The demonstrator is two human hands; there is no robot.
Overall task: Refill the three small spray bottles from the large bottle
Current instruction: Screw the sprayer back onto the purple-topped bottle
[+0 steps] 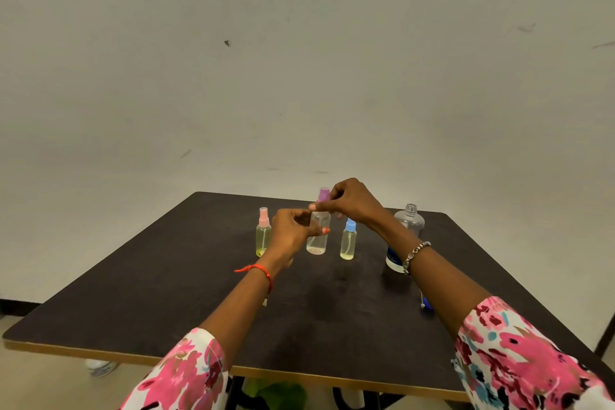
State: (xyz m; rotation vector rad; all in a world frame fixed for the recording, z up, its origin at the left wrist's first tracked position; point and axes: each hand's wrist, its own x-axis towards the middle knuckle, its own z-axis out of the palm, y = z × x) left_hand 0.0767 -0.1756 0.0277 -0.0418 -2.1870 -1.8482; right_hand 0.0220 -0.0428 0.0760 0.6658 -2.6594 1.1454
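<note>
One pink-topped bottle [263,236], one purple-topped bottle [316,245] and one blue-topped bottle [348,243] made a row of three small sprayers across the far half of the dark table [166,293]. The pink-topped and blue-topped ones held yellowish liquid, and both stood with their spray tops on. The purple-topped one, in the middle, showed only a shallow pale layer at its bottom. One large bottle [411,221] stood at the right end of the row, its neck uncapped and its clear upper part looking empty. Its lower part, with a blue label, sat half hidden behind the right wrist. One blue cap [427,304] lay nearer the front edge, partly covered by the right forearm.

Both hands met at the middle bottle. The left hand [289,233] was curled around its body, thumb across the front. The right hand [352,201] came from above, fingertips pinching the purple spray top. Whether that bottle's base touched the table could not be told.
</note>
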